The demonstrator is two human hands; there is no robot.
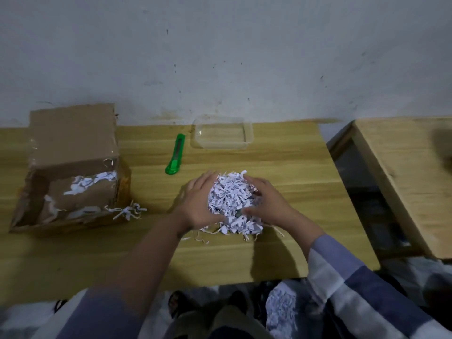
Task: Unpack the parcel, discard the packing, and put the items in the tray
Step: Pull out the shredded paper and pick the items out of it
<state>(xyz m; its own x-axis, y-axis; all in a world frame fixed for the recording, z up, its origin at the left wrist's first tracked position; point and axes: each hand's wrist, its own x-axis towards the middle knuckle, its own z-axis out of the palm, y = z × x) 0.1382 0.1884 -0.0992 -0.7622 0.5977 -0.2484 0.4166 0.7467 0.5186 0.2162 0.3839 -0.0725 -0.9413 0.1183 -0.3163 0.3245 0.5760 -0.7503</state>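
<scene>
A heap of white shredded paper (231,201) lies on the wooden table (244,253), cupped between both hands. My left hand (198,201) presses its left side and my right hand (266,201) its right side. Something dark shows faintly inside the shreds; I cannot tell what it is. The opened cardboard box (71,167) stands at the left, lid flap up, with a few shreds inside and spilling over its front right corner. A clear plastic tray (247,133) sits at the back of the table against the wall, with nothing in it.
A green utility knife (175,154) lies between the box and the tray. A second wooden table (403,172) stands to the right across a dark gap. More shredded paper (281,311) lies in a bag on the floor below the table's front edge.
</scene>
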